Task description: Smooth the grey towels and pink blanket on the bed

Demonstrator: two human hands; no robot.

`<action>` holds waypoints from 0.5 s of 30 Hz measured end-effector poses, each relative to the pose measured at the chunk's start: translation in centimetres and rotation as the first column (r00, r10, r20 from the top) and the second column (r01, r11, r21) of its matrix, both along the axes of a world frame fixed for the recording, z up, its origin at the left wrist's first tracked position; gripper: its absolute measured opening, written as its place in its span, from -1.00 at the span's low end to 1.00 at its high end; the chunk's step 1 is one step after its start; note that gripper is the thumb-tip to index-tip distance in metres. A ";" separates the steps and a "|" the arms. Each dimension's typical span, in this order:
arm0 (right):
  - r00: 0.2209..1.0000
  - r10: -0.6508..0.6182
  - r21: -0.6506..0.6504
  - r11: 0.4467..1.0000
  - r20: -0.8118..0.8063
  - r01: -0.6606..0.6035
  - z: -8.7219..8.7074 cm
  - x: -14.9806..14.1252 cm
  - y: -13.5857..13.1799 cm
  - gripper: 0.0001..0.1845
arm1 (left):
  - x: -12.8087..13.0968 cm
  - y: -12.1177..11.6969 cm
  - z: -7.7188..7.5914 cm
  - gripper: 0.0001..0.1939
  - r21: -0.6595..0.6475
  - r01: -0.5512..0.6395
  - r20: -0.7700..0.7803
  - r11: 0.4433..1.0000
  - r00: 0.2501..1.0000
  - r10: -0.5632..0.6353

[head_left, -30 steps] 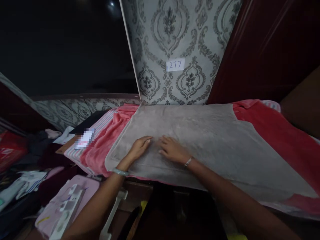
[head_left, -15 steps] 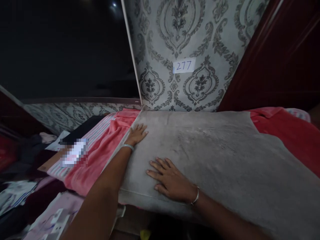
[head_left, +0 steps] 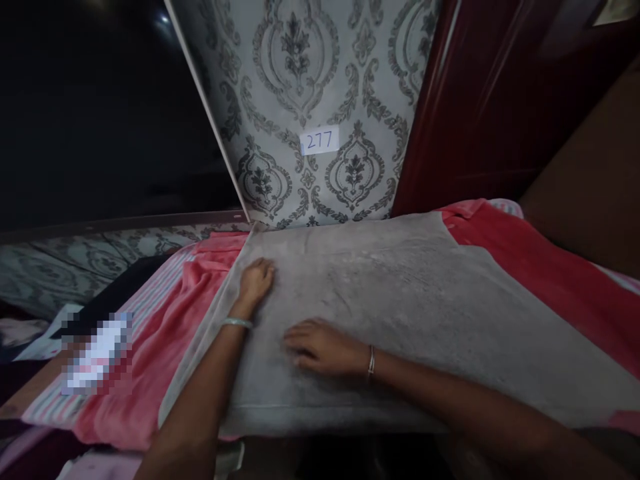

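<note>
A large grey plush cloth point(head_left: 380, 293) lies spread out flat with faint wrinkles. Over its left part is my left hand point(head_left: 257, 281), close to the cloth's left edge. The fingers of that hand curl down and are blurred, so whether they grip the fabric cannot be made out. Nearer to me, my right hand point(head_left: 325, 348) rests on or just above the middle of the grey cloth. Its fingers point left, loosely bent, with the thumb apart and nothing visible in them. Some motion blur covers the right hand too.
Pink fleece fabric point(head_left: 145, 360) and a striped cloth point(head_left: 165, 280) show at the left, red fabric point(head_left: 525, 267) at the right. Behind stand a patterned wall point(head_left: 345, 53) with a "277" label point(head_left: 320, 140), a large black screen point(head_left: 90, 113) and a dark red panel point(head_left: 475, 120).
Both hands were spread flat on the grey cloth; now their fingers are bent. My view has turned right, so the wall and screen sit farther left.
</note>
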State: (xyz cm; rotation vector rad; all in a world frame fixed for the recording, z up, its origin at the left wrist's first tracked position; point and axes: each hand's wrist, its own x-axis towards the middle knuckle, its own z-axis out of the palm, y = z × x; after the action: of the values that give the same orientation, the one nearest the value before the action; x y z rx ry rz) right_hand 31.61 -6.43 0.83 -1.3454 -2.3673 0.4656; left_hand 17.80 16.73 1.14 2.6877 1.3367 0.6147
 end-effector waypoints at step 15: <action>0.830 -0.482 0.139 0.876 0.279 0.462 -2.0 12.5 8.3 -0.34 | 3.7 -3.7 -0.8 -0.35 -0.077 0.128 -0.368 0.989 0.918 -0.147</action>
State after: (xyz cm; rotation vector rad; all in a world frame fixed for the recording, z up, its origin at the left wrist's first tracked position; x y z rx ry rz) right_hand 44.10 1.88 -1.13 -2.0156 -2.1234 0.0296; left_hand 21.48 13.05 0.34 2.9234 1.1927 0.0496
